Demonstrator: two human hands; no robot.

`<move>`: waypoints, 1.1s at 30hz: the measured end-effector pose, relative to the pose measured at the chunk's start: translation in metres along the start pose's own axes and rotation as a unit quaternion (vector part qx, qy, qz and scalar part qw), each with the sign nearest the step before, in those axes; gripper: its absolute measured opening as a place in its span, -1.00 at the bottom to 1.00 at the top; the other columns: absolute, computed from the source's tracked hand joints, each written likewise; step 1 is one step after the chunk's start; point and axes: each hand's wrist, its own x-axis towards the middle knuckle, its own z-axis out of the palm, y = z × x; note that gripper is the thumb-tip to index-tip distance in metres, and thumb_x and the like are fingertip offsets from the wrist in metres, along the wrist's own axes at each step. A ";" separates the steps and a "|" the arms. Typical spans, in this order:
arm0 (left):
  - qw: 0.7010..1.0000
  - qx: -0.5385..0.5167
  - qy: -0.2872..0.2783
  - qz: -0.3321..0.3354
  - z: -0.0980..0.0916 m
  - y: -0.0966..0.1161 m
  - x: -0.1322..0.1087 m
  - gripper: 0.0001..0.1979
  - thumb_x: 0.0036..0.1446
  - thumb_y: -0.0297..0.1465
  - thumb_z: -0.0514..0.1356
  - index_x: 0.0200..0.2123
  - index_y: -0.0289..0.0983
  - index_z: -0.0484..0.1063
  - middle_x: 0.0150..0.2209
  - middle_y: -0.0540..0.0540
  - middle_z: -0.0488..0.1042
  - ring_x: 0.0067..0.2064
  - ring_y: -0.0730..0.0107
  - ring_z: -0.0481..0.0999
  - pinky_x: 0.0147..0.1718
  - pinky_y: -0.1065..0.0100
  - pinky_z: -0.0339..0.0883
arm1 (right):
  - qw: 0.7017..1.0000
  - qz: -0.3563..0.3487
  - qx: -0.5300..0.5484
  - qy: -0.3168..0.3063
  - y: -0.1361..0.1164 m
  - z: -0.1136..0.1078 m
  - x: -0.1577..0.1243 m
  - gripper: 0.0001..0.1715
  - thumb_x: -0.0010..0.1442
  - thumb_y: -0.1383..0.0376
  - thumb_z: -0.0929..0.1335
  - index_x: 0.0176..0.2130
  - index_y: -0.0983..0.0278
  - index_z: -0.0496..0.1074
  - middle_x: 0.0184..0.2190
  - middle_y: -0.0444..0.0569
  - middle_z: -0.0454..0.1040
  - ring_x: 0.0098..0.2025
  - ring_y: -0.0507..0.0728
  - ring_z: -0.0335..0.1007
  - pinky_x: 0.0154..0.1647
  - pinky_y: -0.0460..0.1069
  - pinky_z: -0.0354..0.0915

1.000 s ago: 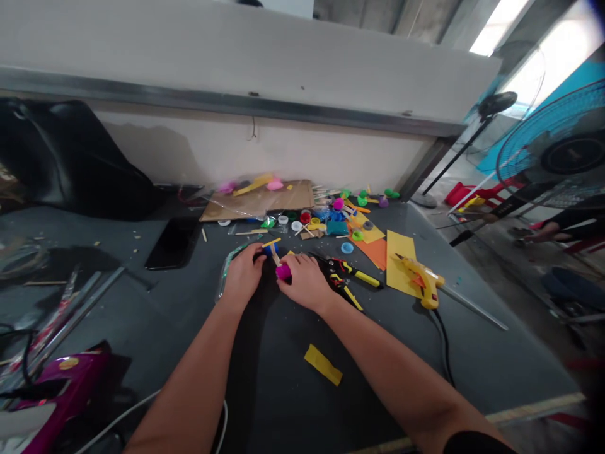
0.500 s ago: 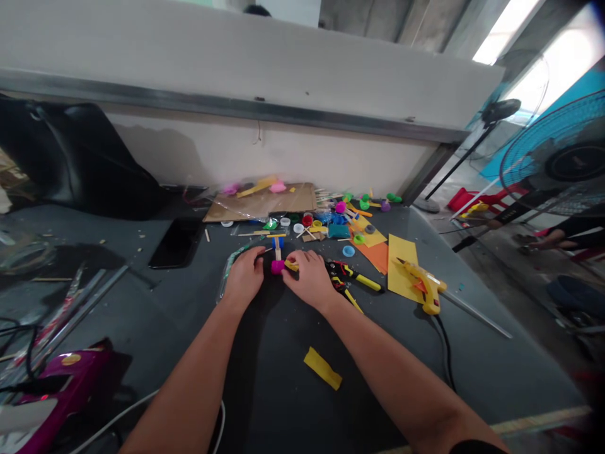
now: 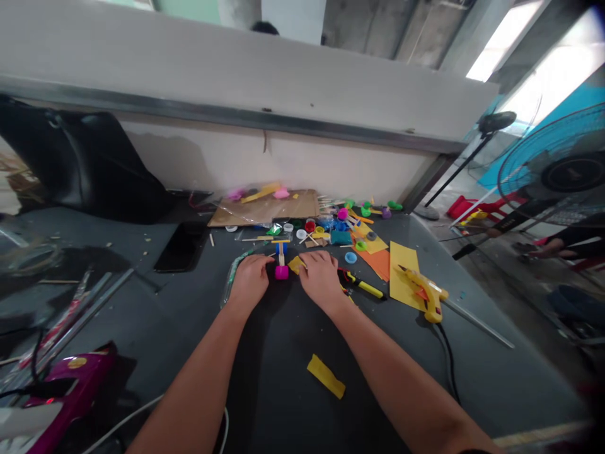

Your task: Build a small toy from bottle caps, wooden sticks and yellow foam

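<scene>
A small craft piece stands on the dark table [image 3: 283, 353] between my hands: a pink bottle cap [image 3: 282, 272] with a wooden stick [image 3: 282, 257] running up to a blue cap [image 3: 282, 247]. My left hand [image 3: 250, 282] lies curled just left of it, with fingertips at the stick and pink cap. To the right of it, my right hand [image 3: 322, 277] has its fingers closed, pinching a small yellow paper piece [image 3: 296, 264] beside the pink cap.
Yellow-handled cutters [image 3: 363, 285] lie by my right wrist. Further right are a yellow sheet [image 3: 401, 272] and a yellow glue gun [image 3: 428, 289] with its cord. Coloured caps and sticks [image 3: 331, 227], cardboard [image 3: 265, 207] and a phone [image 3: 182, 249] lie behind. A yellow scrap [image 3: 325, 376] lies nearer me.
My right hand let go of the pink cap and took the yellow piece. The cap-and-stick piece now stands free between my hands. The view tilted up slightly.
</scene>
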 end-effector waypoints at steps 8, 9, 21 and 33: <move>0.994 -0.030 0.053 -0.093 -0.002 -0.003 0.001 -0.59 0.06 -0.60 -0.06 -0.10 -0.29 0.44 -0.14 -0.14 0.53 -0.08 0.23 0.46 -0.02 0.21 0.31 | 0.999 0.020 -0.011 -0.031 -0.043 0.006 0.011 -0.50 0.02 0.01 0.36 -0.17 0.32 0.30 -0.24 0.11 0.46 -0.13 0.29 0.29 -0.12 0.12 0.16; 0.992 -0.033 0.055 -0.105 -0.003 -0.004 0.000 -0.59 0.06 -0.59 -0.06 -0.08 -0.28 0.44 -0.13 -0.13 0.52 -0.07 0.24 0.46 -0.02 0.21 0.32 | 0.999 0.024 -0.010 -0.039 -0.044 0.009 0.013 -0.54 0.02 0.08 0.36 -0.17 0.32 0.29 -0.25 0.11 0.45 -0.13 0.28 0.29 -0.12 0.11 0.16; 0.998 -0.064 -0.028 0.003 -0.007 -0.002 0.000 -0.56 0.01 -0.55 0.06 0.00 -0.23 0.36 0.01 -0.12 0.44 0.07 0.23 0.38 0.11 0.15 0.22 | 0.992 -0.041 0.051 -0.111 0.002 -0.002 0.022 -0.59 -0.04 0.37 0.32 -0.12 0.23 0.29 -0.19 0.00 0.45 -0.08 0.22 0.26 -0.10 0.09 0.13; 0.990 -0.099 -0.104 -0.002 -0.012 -0.001 0.000 -0.61 0.11 -0.39 0.12 0.05 -0.21 0.31 0.00 -0.10 0.45 0.05 0.23 0.40 0.13 0.09 0.15 | 0.991 -0.105 0.030 -0.071 -0.003 0.006 0.019 -0.85 0.05 0.23 0.34 -0.31 0.21 0.39 -0.31 -0.06 0.46 -0.15 0.18 0.23 -0.12 0.07 0.00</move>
